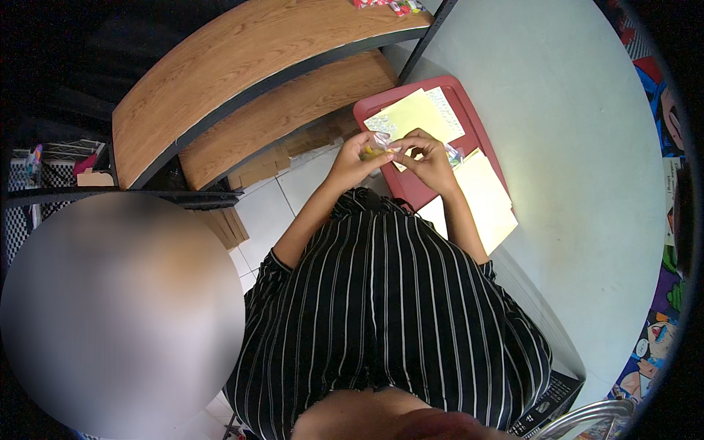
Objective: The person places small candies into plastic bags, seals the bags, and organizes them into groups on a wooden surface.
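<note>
A small clear plastic packet (380, 141) with something yellow and orange inside is pinched between my hands. My left hand (355, 157) grips it from the left, thumb pointing inward. The fingertips of my right hand (430, 162) meet it from the other side. Below both hands lies a red plastic lid (478, 122), perhaps of a storage bin. Yellow paper sheets (413, 113) rest on it, over a white sheet (444, 104) bearing small print. Partly behind my right hand is another bit of clear plastic (454, 155) with coloured pieces. More pale yellow sheets (484, 201) overhang the lid's near right side.
Wood-topped shelves (264, 60) on a dark metal frame curve across the upper left, with red-wrapped sweets (393, 5) on top. Cardboard (264, 168) lies under them on the tiled floor (267, 212). A pale wall (566, 165) rises at right. A blurred disc hides the lower left.
</note>
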Demonstrator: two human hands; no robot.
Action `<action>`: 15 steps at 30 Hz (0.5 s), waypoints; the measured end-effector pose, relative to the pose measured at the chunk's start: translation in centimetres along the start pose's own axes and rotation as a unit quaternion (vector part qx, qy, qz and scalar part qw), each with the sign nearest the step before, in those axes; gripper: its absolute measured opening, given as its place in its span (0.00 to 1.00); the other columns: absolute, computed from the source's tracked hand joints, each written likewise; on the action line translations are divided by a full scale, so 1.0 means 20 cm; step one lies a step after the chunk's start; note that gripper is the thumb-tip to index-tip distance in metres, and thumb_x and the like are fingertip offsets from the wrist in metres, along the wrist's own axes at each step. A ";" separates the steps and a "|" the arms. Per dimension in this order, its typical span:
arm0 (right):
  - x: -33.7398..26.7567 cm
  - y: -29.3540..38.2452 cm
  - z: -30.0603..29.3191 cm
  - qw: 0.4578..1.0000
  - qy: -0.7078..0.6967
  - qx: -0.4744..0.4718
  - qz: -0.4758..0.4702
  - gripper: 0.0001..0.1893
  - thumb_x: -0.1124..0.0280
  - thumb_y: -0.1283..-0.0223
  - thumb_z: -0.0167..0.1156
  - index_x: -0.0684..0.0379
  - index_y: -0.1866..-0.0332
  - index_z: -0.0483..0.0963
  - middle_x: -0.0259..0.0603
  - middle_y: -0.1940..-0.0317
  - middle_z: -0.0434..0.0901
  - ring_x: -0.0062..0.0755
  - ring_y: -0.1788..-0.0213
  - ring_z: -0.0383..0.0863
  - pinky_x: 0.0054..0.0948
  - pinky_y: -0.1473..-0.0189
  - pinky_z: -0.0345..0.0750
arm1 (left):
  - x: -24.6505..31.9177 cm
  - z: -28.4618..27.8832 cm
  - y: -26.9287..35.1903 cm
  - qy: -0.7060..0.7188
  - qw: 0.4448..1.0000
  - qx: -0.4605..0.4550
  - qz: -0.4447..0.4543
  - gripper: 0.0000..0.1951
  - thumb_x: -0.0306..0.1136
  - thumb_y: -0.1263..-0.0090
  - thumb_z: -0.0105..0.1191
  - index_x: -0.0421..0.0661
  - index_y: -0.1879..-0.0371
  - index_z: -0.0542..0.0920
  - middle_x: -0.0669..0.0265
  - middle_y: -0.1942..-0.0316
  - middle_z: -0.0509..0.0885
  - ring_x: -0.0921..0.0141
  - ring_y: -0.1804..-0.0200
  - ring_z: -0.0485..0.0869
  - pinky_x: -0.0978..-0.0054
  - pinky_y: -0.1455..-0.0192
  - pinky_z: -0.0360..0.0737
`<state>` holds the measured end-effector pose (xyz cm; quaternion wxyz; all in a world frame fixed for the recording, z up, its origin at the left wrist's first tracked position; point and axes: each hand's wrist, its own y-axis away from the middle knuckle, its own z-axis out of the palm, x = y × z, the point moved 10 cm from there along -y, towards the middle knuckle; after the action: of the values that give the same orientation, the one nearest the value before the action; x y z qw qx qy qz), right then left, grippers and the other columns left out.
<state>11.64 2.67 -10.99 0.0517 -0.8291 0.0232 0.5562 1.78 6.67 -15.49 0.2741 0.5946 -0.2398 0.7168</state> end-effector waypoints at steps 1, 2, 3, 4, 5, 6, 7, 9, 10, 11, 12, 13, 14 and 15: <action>-0.04 0.00 -0.02 0.999 0.026 0.014 -0.016 0.08 0.75 0.57 0.64 0.57 0.68 0.79 0.31 0.73 0.73 0.20 0.70 0.71 0.18 0.70 0.68 | 0.00 0.00 0.00 0.001 1.000 -0.002 -0.001 0.14 0.28 0.43 0.56 0.41 0.58 0.72 0.71 0.66 0.77 0.82 0.67 0.74 0.86 0.66 0.71; -0.07 0.01 -0.04 0.998 0.052 0.029 -0.033 0.08 0.75 0.57 0.65 0.59 0.69 0.78 0.31 0.73 0.73 0.19 0.71 0.70 0.19 0.70 0.68 | -0.01 0.00 -0.01 0.000 1.000 -0.004 -0.001 0.15 0.28 0.43 0.57 0.41 0.58 0.72 0.71 0.66 0.77 0.82 0.66 0.74 0.86 0.64 0.71; -0.07 0.01 -0.04 0.997 0.061 0.032 -0.035 0.08 0.74 0.58 0.66 0.59 0.70 0.78 0.32 0.73 0.73 0.20 0.71 0.71 0.19 0.70 0.68 | -0.01 0.01 -0.01 0.000 1.000 -0.006 -0.001 0.15 0.28 0.44 0.57 0.41 0.57 0.72 0.71 0.65 0.77 0.81 0.65 0.75 0.85 0.63 0.72; -0.07 0.01 -0.04 0.996 0.070 0.036 -0.037 0.08 0.74 0.59 0.66 0.59 0.71 0.78 0.32 0.73 0.73 0.20 0.70 0.71 0.20 0.69 0.68 | -0.01 0.01 -0.01 -0.004 1.000 -0.006 0.003 0.15 0.28 0.44 0.57 0.41 0.57 0.73 0.71 0.65 0.77 0.81 0.64 0.74 0.85 0.62 0.71; -0.06 0.01 -0.05 0.995 0.078 0.039 -0.038 0.08 0.73 0.60 0.67 0.59 0.72 0.78 0.32 0.73 0.73 0.21 0.70 0.71 0.20 0.69 0.68 | -0.01 0.01 -0.01 -0.008 1.000 -0.005 0.006 0.15 0.27 0.44 0.57 0.41 0.57 0.73 0.71 0.65 0.78 0.81 0.64 0.74 0.84 0.61 0.71; -0.06 0.02 -0.05 0.995 0.088 0.038 -0.039 0.08 0.73 0.60 0.67 0.59 0.72 0.78 0.32 0.72 0.73 0.21 0.70 0.71 0.20 0.69 0.68 | -0.01 0.01 -0.01 -0.012 1.000 -0.004 0.009 0.16 0.27 0.45 0.58 0.41 0.58 0.73 0.71 0.65 0.78 0.80 0.63 0.74 0.84 0.60 0.71; -0.06 0.02 -0.06 0.994 0.098 0.038 -0.041 0.08 0.73 0.60 0.67 0.59 0.72 0.77 0.32 0.72 0.73 0.22 0.70 0.72 0.20 0.69 0.68 | -0.02 0.01 -0.02 -0.012 1.000 -0.006 0.007 0.16 0.27 0.45 0.58 0.41 0.58 0.73 0.70 0.65 0.78 0.80 0.62 0.74 0.84 0.59 0.71; -0.07 0.02 -0.05 0.994 0.100 0.028 -0.039 0.08 0.74 0.60 0.66 0.59 0.71 0.77 0.33 0.71 0.74 0.23 0.68 0.73 0.20 0.68 0.69 | -0.03 0.02 -0.02 -0.014 1.000 -0.008 0.000 0.16 0.27 0.46 0.59 0.41 0.58 0.73 0.70 0.64 0.77 0.80 0.61 0.74 0.83 0.57 0.71; -0.07 0.01 -0.05 0.995 0.093 0.018 -0.036 0.07 0.75 0.59 0.64 0.60 0.70 0.77 0.34 0.70 0.74 0.25 0.67 0.73 0.21 0.68 0.69 | -0.04 0.02 -0.02 -0.013 1.000 -0.013 -0.007 0.17 0.27 0.46 0.59 0.41 0.57 0.73 0.70 0.64 0.77 0.80 0.61 0.74 0.83 0.57 0.71; -0.07 0.01 -0.04 0.996 0.086 0.010 -0.032 0.08 0.77 0.59 0.63 0.60 0.70 0.77 0.35 0.69 0.75 0.27 0.66 0.74 0.22 0.67 0.70 | -0.04 0.03 -0.02 -0.011 1.000 -0.018 -0.015 0.17 0.28 0.46 0.59 0.41 0.57 0.73 0.69 0.63 0.77 0.79 0.60 0.74 0.83 0.57 0.71; -0.06 0.01 -0.04 0.997 0.071 0.006 -0.033 0.08 0.77 0.58 0.63 0.59 0.69 0.77 0.36 0.68 0.75 0.27 0.65 0.74 0.22 0.67 0.70 | -0.05 0.03 -0.02 -0.010 0.999 -0.023 -0.022 0.18 0.28 0.46 0.59 0.41 0.57 0.72 0.69 0.63 0.77 0.79 0.60 0.74 0.83 0.56 0.71; -0.05 0.02 -0.03 0.998 0.056 0.001 -0.034 0.08 0.77 0.57 0.62 0.59 0.68 0.77 0.36 0.68 0.75 0.27 0.65 0.74 0.22 0.66 0.70 | -0.05 0.04 -0.02 -0.005 1.000 -0.023 -0.021 0.18 0.28 0.46 0.59 0.41 0.56 0.72 0.69 0.62 0.77 0.79 0.59 0.74 0.83 0.56 0.70; -0.05 0.02 -0.02 0.999 0.041 -0.002 -0.035 0.08 0.77 0.57 0.62 0.59 0.67 0.77 0.36 0.67 0.74 0.27 0.65 0.74 0.22 0.66 0.70 | -0.04 0.04 -0.02 -0.001 1.000 -0.023 -0.020 0.19 0.28 0.46 0.59 0.41 0.55 0.72 0.68 0.62 0.77 0.79 0.59 0.74 0.83 0.56 0.70; -0.03 0.02 -0.02 0.999 0.033 -0.008 -0.021 0.08 0.77 0.56 0.62 0.59 0.67 0.77 0.36 0.66 0.74 0.27 0.64 0.74 0.22 0.66 0.70 | -0.04 0.04 -0.02 0.003 1.000 -0.024 -0.018 0.20 0.28 0.46 0.59 0.41 0.54 0.71 0.68 0.62 0.77 0.78 0.58 0.74 0.83 0.55 0.70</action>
<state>11.72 2.29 -10.31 0.0561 -0.8478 0.0036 0.5274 2.80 6.30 -16.18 0.3022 0.5898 -0.2448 0.7078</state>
